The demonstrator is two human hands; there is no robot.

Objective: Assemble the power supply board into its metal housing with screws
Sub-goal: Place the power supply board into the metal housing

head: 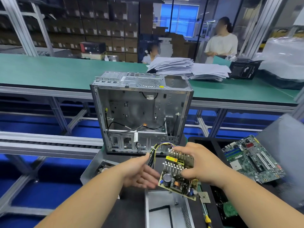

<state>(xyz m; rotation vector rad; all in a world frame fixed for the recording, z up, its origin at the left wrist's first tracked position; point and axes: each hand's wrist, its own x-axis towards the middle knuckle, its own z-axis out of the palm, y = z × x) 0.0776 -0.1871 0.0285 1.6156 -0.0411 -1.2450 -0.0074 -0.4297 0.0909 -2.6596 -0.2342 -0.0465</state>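
I take the open computer case (pixel 141 116) standing upright mid-bench as my reference. Just in front of its lower right corner, my right hand (pixel 201 163) grips the power supply board (pixel 178 174), fingers curled over the far edge with its finned heatsinks and the thumb pressed on the near side, so the board is held tilted in the air. A yellow label with red marks sits on the board's transformer, but I cannot read it. My left hand (pixel 139 171) comes in from the left with its palm turned up and fingers loosely spread, its thumb and forefinger touching the wire bundle (pixel 153 153) that trails from the board. Below the board, nearer to me than the case, lies the small metal housing (pixel 166 209), open on top. Right of the case a green motherboard (pixel 251 159) lies flat. Behind the case, stacked papers (pixel 184 67) rest on the green bench (pixel 49 71).
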